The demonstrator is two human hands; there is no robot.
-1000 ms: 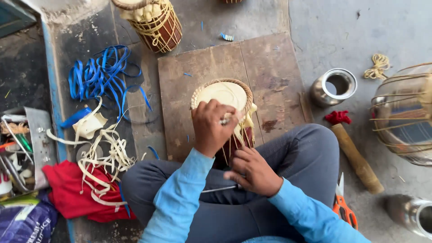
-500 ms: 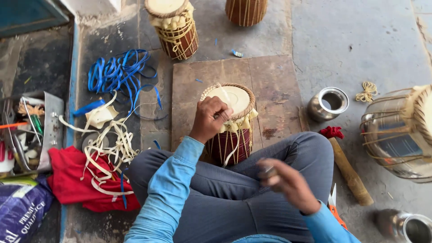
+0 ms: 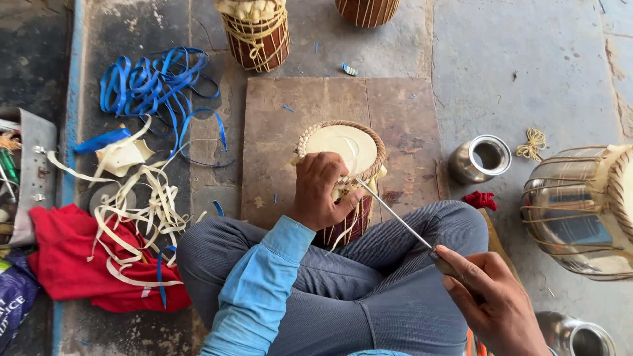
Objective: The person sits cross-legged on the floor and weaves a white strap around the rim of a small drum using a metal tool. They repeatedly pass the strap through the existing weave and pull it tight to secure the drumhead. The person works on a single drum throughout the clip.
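A small wooden drum [image 3: 343,148] with a pale skin head and braided rim stands upright between my crossed legs on a brown board [image 3: 277,132]. My left hand [image 3: 320,191] grips the near edge of its rim. My right hand [image 3: 491,303] holds a thin metal rod [image 3: 395,217] by its handle; the rod slants up to the left and its tip meets the rim lacing beside my left fingers.
Blue straps [image 3: 148,86] and pale hide strips [image 3: 142,191] lie at left over a red cloth [image 3: 72,264]. Another laced drum [image 3: 256,29] stands beyond the board. At right are a metal cup [image 3: 481,158], a coil of cord [image 3: 533,144] and a metal-bodied drum [image 3: 580,211].
My right hand drew back from the drum and now holds the metal rod, its tip brought to the rim. My left hand stayed on the rim. The camera shifted.
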